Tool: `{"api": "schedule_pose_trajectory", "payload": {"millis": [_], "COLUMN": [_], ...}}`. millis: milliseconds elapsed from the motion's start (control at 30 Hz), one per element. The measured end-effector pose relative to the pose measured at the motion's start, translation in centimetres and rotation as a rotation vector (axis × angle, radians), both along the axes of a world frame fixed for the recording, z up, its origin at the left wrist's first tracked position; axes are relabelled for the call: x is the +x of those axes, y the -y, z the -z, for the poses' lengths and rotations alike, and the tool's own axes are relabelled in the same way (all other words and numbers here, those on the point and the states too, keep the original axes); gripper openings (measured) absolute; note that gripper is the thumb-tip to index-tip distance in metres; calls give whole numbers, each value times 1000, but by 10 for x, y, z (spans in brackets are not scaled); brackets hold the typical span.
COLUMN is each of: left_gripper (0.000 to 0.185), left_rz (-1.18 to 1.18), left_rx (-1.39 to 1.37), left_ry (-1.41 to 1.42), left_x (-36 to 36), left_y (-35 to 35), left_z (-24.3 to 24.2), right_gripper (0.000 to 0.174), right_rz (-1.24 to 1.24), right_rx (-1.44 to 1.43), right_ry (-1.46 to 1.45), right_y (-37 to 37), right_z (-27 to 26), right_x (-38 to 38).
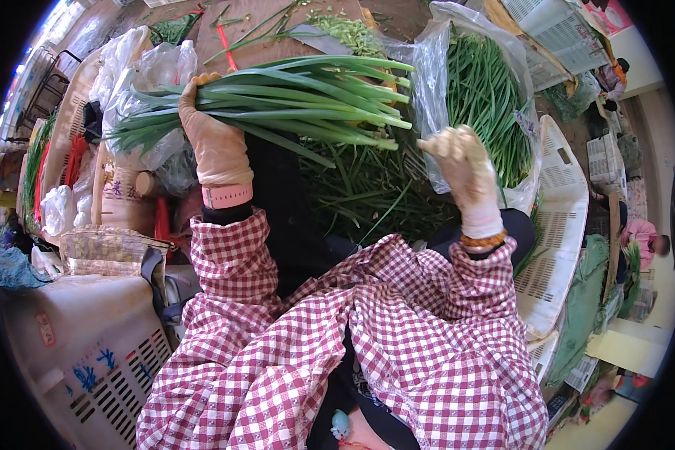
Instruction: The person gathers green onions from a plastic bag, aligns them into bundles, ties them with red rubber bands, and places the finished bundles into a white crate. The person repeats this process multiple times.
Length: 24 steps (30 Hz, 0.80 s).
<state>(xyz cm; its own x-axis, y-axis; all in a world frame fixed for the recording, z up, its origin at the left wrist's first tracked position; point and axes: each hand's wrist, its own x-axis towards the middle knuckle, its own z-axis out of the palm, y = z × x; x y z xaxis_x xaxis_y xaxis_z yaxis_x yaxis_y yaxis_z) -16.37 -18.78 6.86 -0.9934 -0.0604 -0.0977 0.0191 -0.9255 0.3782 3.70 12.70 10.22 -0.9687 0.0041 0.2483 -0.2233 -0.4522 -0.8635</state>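
My left hand (pixel 216 132), in a tan glove, grips a thick bunch of flat-leaved garlic chives (pixel 309 98). The bunch lies sideways, its pale cut ends to the right and its leaf tips to the left. My right hand (pixel 464 169), also gloved, is apart from those ends, a little to their right. Its fingers are bent and blurred; whether anything is in them cannot be made out. Below the bunch, loose green leaves (pixel 365 197) cover the area before me. Just beyond my right hand, a clear plastic bag (pixel 430 101) holds many more green stalks (pixel 478 95).
Chopped pale trimmings (pixel 346 34) and a red strip (pixel 226 48) lie on the brown board (pixel 247 22) ahead. White plastic crates stand at the right (pixel 562 219) and lower left (pixel 67 320). Crumpled plastic bags (pixel 146 73) crowd the left. Other people (pixel 641 239) are far right.
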Motion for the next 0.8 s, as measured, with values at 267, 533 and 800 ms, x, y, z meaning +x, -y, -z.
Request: {"api": "schedule_pose_trajectory", "payload": {"millis": [267, 533, 800], "left_gripper": [13, 15, 14], "left_rz": [-49, -79, 101], "left_rx": [-6, -3, 104], "left_ry": [-45, -90, -234], "left_x": [4, 0, 7], "left_y": [-4, 17, 12], "left_z": [-1, 8, 2], "right_gripper": [54, 65, 37], "right_rz": [355, -243, 221], "right_rx": [1036, 192, 1312], "right_ry": [107, 250, -432], "right_y": [37, 38, 47], "right_z": [22, 47, 61], "right_x": [-10, -45, -59]}}
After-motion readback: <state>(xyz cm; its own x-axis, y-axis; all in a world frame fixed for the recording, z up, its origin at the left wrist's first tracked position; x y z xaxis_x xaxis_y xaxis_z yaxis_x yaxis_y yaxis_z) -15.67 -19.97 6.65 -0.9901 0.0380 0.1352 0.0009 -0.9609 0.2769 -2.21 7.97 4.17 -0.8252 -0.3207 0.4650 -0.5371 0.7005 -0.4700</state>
